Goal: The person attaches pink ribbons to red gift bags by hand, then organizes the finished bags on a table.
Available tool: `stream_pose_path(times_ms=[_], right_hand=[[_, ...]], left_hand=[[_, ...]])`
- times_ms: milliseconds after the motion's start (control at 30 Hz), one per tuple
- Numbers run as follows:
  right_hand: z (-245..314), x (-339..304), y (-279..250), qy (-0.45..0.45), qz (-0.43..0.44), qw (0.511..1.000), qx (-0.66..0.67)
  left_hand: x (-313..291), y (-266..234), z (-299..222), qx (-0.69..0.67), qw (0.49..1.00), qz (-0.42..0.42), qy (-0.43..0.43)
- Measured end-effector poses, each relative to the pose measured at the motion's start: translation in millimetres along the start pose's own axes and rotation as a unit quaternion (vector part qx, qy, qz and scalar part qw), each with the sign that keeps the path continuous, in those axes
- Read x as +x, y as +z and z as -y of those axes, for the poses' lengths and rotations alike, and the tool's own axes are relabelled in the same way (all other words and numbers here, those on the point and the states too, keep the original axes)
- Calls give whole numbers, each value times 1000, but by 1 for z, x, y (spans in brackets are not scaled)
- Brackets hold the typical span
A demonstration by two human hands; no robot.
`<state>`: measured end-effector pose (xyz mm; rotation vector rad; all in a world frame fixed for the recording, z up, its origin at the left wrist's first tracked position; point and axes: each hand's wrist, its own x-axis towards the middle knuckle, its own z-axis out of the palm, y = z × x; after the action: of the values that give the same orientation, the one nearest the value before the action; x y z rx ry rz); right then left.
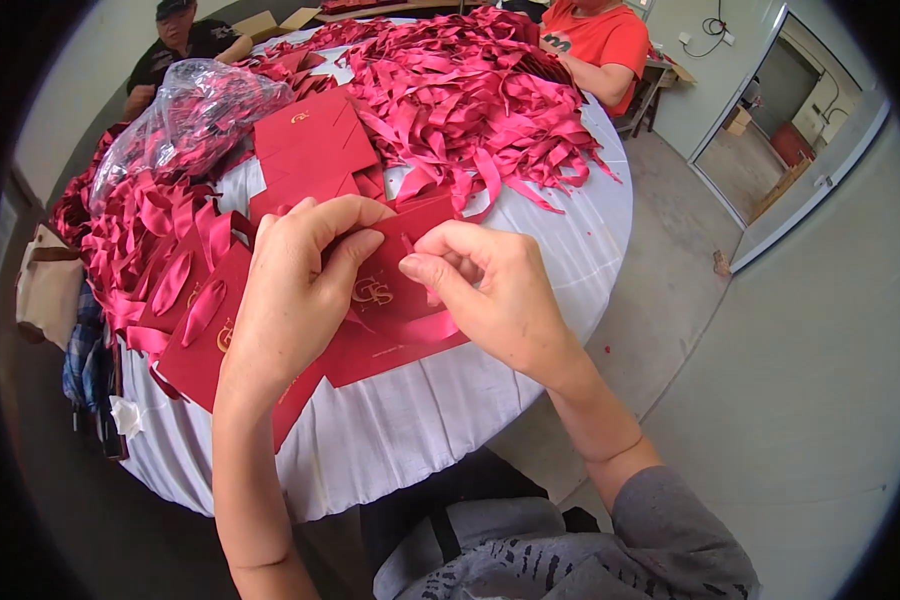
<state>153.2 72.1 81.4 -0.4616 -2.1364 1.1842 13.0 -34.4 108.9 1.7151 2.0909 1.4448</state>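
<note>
A flat dark-red paper bag with a gold emblem lies in front of me at the table's near side. My left hand pinches at its upper edge, thumb against forefinger; what sits between those fingertips is mostly hidden. Between the thumb and fingers of my right hand is the end of a pink ribbon, whose loop hangs across the bag's front. Under and beside my left hand lie more red bags with ribbon handles.
A round table with a white cloth carries a large ribbon heap, flat red bags and a clear plastic sack. Two people sit across from me. An open door stands at the right.
</note>
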Motion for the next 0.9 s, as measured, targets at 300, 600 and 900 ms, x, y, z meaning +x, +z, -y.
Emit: stream_pose_path(times_ms=[300, 600, 900], right_hand=[[8, 3, -8, 13, 31, 999, -31], [11, 4, -16, 74, 73, 977, 184], [6, 7, -16, 83, 96, 964, 234]], left_hand=[[-7, 5, -23, 138, 987, -36, 81], [-13, 17, -32, 235, 952, -73, 180], [-11, 16, -33, 229, 954, -66, 183]])
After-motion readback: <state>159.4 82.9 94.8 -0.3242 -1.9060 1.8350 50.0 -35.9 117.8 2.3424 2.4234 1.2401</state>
